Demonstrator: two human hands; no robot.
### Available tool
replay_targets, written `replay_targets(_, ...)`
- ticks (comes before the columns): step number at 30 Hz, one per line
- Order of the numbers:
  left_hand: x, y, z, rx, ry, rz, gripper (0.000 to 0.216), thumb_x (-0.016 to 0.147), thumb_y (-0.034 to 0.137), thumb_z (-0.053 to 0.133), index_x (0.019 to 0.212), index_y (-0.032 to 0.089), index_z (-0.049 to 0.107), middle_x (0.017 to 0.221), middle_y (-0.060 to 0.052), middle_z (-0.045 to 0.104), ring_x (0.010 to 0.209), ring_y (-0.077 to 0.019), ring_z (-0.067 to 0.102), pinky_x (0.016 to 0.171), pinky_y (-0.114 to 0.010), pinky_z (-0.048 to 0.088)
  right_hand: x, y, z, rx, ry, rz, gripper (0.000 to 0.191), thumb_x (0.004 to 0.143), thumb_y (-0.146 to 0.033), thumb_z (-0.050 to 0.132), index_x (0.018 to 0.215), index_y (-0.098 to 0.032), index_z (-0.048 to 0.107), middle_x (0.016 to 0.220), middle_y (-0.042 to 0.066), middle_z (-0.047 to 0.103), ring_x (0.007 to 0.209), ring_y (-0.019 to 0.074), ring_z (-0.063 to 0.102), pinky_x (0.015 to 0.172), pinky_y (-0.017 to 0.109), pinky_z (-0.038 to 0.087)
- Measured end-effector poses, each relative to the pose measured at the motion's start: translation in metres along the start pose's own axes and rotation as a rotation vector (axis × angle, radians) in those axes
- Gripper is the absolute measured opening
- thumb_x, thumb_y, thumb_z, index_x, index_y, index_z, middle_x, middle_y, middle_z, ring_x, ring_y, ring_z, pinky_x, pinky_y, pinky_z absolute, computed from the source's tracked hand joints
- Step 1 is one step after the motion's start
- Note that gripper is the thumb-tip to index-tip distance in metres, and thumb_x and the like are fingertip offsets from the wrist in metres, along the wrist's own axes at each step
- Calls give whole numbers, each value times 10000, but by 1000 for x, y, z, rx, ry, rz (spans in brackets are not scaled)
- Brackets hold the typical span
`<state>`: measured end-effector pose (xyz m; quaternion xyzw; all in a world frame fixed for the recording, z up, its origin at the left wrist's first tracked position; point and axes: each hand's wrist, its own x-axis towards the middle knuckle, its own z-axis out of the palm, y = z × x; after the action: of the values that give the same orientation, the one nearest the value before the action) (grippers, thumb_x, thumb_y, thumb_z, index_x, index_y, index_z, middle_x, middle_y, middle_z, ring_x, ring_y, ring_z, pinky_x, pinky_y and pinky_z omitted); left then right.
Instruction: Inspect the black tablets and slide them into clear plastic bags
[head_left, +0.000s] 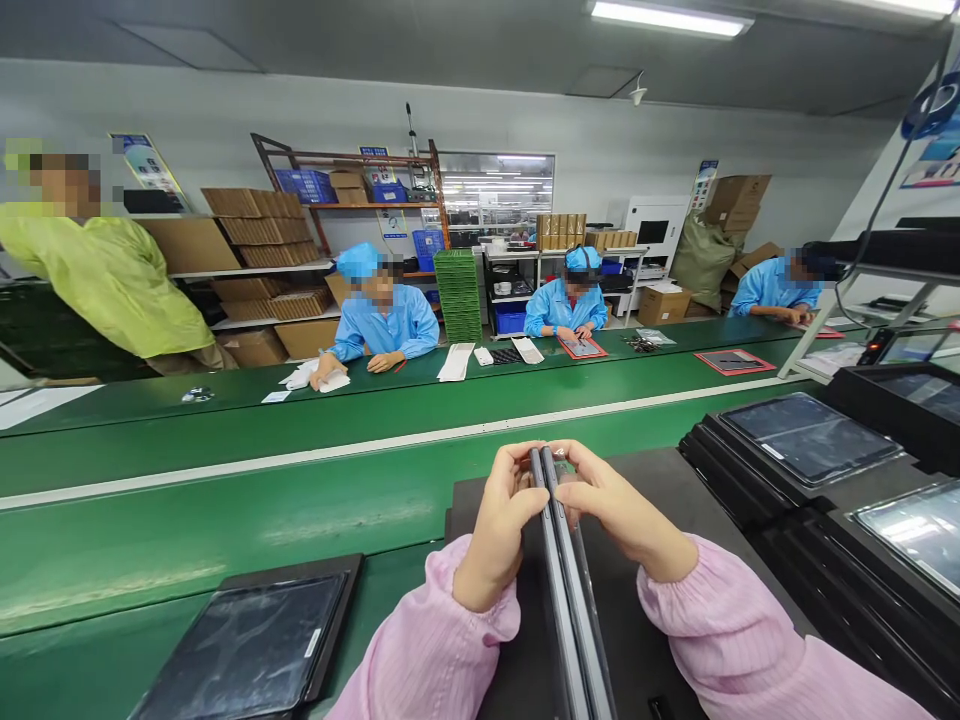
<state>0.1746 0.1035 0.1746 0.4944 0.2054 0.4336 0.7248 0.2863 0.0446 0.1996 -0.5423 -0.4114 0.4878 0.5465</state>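
Two thin tablets stand on edge, side by side, seen along their grey rims. My left hand is closed on the left tablet, thumb near its far corner. Closed on the right tablet is my right hand, with clear film showing along that tablet's outer side. The two touch or nearly touch at the far end; their flat faces are hidden from me. Beneath them lies a dark foam board. To the left, a film-covered tablet rests in a black tray.
Stacked black trays hold film-wrapped tablets at the right. A green conveyor belt crosses ahead. Beyond it, co-workers in blue sit at a green bench with red mats and papers; another person in yellow stands at the far left.
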Motion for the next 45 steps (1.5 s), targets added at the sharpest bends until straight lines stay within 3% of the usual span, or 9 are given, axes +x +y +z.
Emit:
replay_targets(15,1,-3,1,21,-20,8,377,545,169,572,921,187,588,904,-39,645,879,-209,580,760,-314,447,-2,0,0,-10,4,-10,351,577,-192,538,926,-204,502,592,-64,540,480,99,500,473,235,416)
replay_targets(22,0,-10,-2,-42,-105,57,484,528,220,634,1004,203,547,963,-25,620,858,-194,559,768,-320,437,-4,0,-4,-12,-23,-11,544,541,-245,630,1064,-198,489,764,-22,579,586,107,518,493,224,426)
replay_targets(30,2,-7,2,-32,-62,38,473,513,228,596,981,206,524,934,-13,579,894,-195,538,805,-315,419,-4,-1,-2,-5,-9,-73,501,573,-234,624,1065,-194,534,724,-16,608,610,132,551,455,208,435)
replay_targets(32,5,-7,2,-22,-59,34,473,504,218,584,972,210,521,942,-14,579,949,-210,536,858,-335,418,-2,-1,-1,-9,1,-84,495,576,-235,625,1063,-188,555,808,8,638,626,128,556,452,201,440)
replay_targets(35,6,-8,1,13,-49,37,483,521,223,581,999,211,519,1015,-34,588,1062,-244,522,948,-380,397,-6,-2,1,-34,74,-103,589,589,-249,636,1165,-174,538,1110,73,616,666,120,566,464,205,463)
replay_targets(38,-6,-12,2,112,37,123,522,615,286,606,1122,219,498,1225,-65,543,1227,-271,438,1027,-405,348,-26,7,6,-93,196,-170,801,615,-238,666,1359,-202,372,1396,106,420,822,152,602,591,243,530)
replay_targets(40,-23,-18,2,181,92,225,547,706,361,607,1220,234,467,1364,-64,459,1319,-268,344,1077,-398,298,-47,20,12,-131,179,-259,843,654,-238,686,1406,-243,304,1466,86,331,1041,205,575,772,295,543)
replay_targets(43,-53,-29,2,165,10,401,578,828,502,484,1346,265,387,1467,-39,359,1375,-257,257,1119,-383,245,-76,48,23,-111,80,-448,637,800,-295,618,1382,-310,359,1487,29,311,1304,226,386,1034,379,403)
replay_targets(45,-69,-37,1,119,-95,496,615,863,552,382,1408,278,302,1514,-23,278,1391,-255,217,1130,-382,232,-87,66,30,-74,82,-570,475,885,-314,521,1346,-356,412,1485,-11,317,1350,205,314,1098,398,318)
